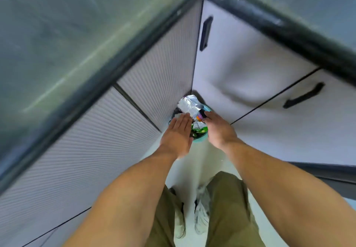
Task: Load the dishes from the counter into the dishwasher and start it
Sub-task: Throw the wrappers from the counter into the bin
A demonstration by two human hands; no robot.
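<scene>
No dishes or dishwasher racks are in sight. A small teal bin (pixel 198 140) stands on the floor in the corner where two cabinet runs meet. It is stuffed with rubbish: a silver foil bag (pixel 187 104) and a green wrapper (pixel 200 130). My left hand (pixel 178 135) lies flat with straight fingers over the bin's left side, touching the rubbish. My right hand (pixel 218 129) reaches over the right side, fingers curled down around a small purple and orange wrapper (pixel 200 116). The frame is blurred.
White ribbed cabinet fronts (pixel 96 150) run on the left and smooth white doors with black handles (pixel 205 33) on the right, both under dark counter edges. My legs and shoes (pixel 201 216) stand on the pale floor just behind the bin.
</scene>
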